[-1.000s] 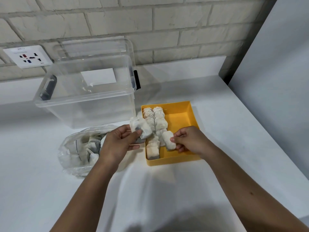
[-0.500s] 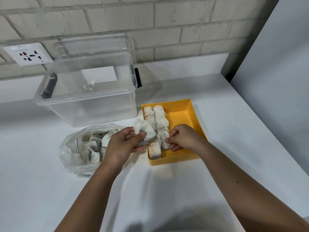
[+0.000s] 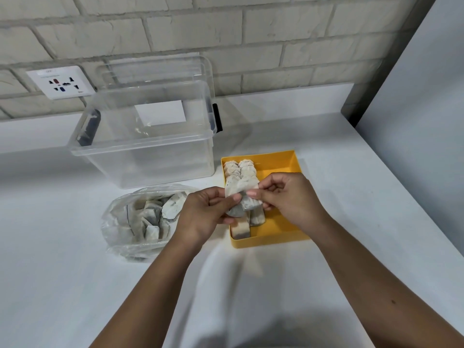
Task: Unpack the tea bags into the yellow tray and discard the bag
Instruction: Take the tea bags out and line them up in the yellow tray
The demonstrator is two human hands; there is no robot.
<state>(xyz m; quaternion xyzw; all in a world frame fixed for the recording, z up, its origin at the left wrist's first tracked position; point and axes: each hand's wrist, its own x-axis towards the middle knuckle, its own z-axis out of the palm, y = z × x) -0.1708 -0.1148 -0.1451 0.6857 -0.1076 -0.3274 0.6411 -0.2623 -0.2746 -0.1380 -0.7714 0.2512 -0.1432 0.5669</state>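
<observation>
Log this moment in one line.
left hand: holds tea bags | right hand: pinches them | yellow tray: part filled | plastic bag: not empty

Big clear box [image 3: 150,151] sits on white table [image 3: 62,285], open on top. Black handle [image 3: 89,126] on box's left end, black clip [image 3: 217,118] on its right end. White paper patch [image 3: 160,113] shows through box. Clear lid [image 3: 155,69] stands behind box, leaning on brick wall [image 3: 251,33]. Wall plug plate [image 3: 61,82] behind box, to its left. Grey board [image 3: 421,121] far right of box.
</observation>
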